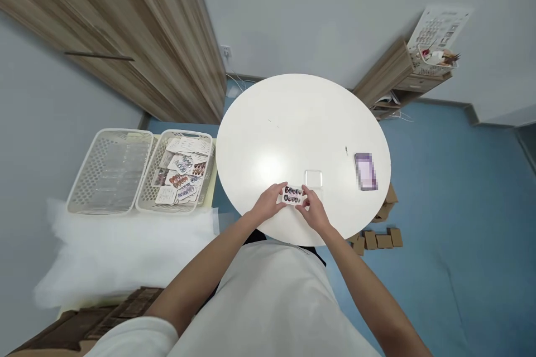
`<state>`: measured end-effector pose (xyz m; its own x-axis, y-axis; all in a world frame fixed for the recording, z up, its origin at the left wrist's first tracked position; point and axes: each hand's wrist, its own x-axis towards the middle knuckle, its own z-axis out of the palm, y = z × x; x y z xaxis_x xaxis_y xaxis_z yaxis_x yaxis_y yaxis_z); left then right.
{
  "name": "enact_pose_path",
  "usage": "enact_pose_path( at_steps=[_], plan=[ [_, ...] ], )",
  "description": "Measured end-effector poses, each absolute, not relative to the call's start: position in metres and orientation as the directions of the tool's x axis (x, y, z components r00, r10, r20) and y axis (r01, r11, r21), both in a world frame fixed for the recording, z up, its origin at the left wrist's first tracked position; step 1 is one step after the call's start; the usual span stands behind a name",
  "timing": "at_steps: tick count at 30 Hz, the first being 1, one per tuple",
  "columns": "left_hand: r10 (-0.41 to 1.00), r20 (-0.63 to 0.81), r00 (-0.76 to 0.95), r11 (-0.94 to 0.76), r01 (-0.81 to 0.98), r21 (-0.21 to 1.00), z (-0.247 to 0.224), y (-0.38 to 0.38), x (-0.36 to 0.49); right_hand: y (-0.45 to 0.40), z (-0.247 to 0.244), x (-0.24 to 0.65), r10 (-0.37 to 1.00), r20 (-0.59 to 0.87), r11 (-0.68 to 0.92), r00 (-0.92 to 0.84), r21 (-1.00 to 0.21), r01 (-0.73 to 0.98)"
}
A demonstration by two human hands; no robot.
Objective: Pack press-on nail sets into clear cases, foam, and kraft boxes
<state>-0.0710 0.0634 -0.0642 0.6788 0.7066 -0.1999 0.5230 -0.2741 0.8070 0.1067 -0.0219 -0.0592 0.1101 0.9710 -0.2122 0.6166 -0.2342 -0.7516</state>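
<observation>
Two hands (268, 204) (314, 211) holding one card (292, 195), two baskets (92, 170) (146, 187)

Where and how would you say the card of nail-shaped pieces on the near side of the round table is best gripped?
Probably by its two short ends, coming from both sides, as the left hand and right hand do. The card looks flat and wider than deep, and two rows of pieces fill its middle.
</observation>
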Motion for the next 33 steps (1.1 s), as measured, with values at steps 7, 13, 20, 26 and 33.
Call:
enact_pose_path(
  at_steps=[7,13,20,26,33],
  plan=[
    [0.71,-0.281,0.646,-0.297,0.637,0.712,-0.068,0.041,-0.009,-0.038,-0.067,0.182,0.971,-0.237,-0.197,0.031,-0.718,0.668],
    [0.733,-0.399,0.55,-0.262,0.77,0.581,-0.08,0.031,0.021,-0.034,-0.096,0.212,0.962,-0.27,-0.163,-0.046,-0.701,0.694],
    [0.748,-0.49,0.448,-0.22,0.863,0.455,-0.086,0.025,0.037,-0.029,-0.113,0.219,0.95,-0.301,-0.148,-0.082,-0.667,0.731],
    [0.729,-0.501,0.466,-0.213,0.85,0.482,-0.09,0.024,0.035,-0.027,-0.114,0.217,0.958,-0.275,-0.114,-0.087,-0.639,0.761],
    [0.708,-0.486,0.513,-0.156,0.784,0.6,-0.094,0.023,0.028,-0.024,-0.11,0.217,0.945,-0.325,-0.181,-0.045,-0.632,0.753]
  ],
)
